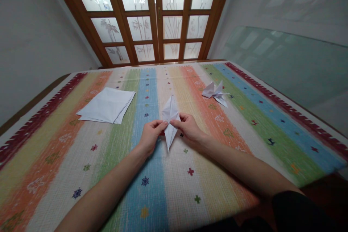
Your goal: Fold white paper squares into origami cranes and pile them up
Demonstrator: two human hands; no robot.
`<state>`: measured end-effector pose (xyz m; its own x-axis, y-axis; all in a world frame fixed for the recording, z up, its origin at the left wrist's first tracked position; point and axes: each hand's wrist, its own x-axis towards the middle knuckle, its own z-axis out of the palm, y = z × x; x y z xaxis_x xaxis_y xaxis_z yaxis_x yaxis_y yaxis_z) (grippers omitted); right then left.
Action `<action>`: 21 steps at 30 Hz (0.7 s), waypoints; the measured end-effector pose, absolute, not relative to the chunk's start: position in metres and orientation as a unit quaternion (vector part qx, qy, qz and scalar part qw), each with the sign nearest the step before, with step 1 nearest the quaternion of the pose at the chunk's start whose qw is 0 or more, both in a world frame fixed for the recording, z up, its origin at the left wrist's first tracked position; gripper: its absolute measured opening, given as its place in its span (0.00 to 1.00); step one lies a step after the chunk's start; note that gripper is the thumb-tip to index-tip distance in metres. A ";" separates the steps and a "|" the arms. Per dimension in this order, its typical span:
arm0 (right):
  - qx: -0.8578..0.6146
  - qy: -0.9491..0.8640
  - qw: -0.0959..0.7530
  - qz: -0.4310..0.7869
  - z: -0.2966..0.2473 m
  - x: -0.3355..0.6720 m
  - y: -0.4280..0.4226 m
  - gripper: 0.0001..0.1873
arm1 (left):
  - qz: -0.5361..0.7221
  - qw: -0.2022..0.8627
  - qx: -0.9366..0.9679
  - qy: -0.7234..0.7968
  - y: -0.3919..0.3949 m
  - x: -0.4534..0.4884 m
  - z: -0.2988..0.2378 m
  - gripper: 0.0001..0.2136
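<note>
Between my two hands is a piece of white folded paper [170,110], shaped like a long diamond with a crease down its middle and a point at each end. My left hand [152,133] pinches its left edge near the waist, thumb on top. On the opposite edge, my right hand [190,127] grips it the same way, the thumb lying across the paper's front. The fingers behind the paper are partly hidden. The lower point aims toward me, and the upper one points away.
A stack of white paper sheets [107,106] lies on the striped tablecloth [114,174] to the left. A folded paper crane [215,93] rests at the right. Beyond the table stand wooden doors with glass panes [144,28]. A glass panel [288,69] leans along the right wall.
</note>
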<state>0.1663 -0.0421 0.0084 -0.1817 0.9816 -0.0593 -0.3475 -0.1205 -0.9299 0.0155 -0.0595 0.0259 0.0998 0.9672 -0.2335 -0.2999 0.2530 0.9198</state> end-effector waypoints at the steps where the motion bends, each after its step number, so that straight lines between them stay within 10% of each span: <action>1: -0.378 -0.426 0.507 0.648 0.009 0.166 -0.042 0.13 | 0.492 0.648 0.366 0.452 -0.059 0.015 0.027 0.14; 9: -0.370 -0.486 0.503 0.611 0.016 0.165 -0.048 0.17 | 0.567 0.541 0.455 0.422 -0.054 0.009 0.023 0.10; 21: -0.294 -0.833 0.450 0.129 -0.005 0.197 -0.028 0.07 | 0.470 0.315 0.724 0.394 -0.030 -0.020 0.013 0.05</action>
<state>0.1972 -0.0282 -0.0055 -0.4224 0.6059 0.6741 0.3742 0.7940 -0.4792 -0.0198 -0.0305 0.0127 0.2467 0.8668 0.4333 0.2749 -0.4913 0.8265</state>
